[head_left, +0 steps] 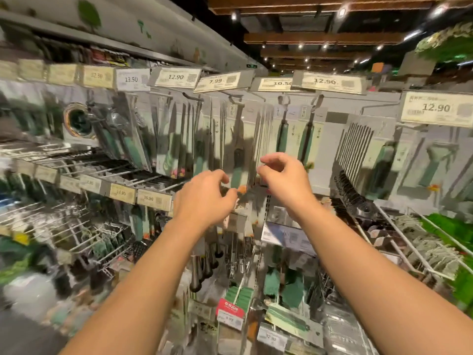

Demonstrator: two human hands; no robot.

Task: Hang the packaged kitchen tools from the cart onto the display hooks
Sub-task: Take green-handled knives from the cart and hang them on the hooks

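A packaged kitchen tool [238, 160] with a green handle hangs from a display hook [234, 96] under the 7.99 price tag. My left hand [204, 194] is raised at its lower left corner, fingers curled and pinching the bottom edge by an orange mark. My right hand [281, 172] is a little higher, thumb and forefinger pinching the package's right edge. Motion blur softens both grips. More packaged tools [284, 134] hang on the neighbouring hooks. The cart is out of view.
Price tags [329, 82] stick out above the top row of hooks. Wire hooks [84, 226] jut from the lower left, and long prongs [399, 234] reach out at the lower right. Lower rows hold dark-handled utensils [204, 267] and green items [291, 288].
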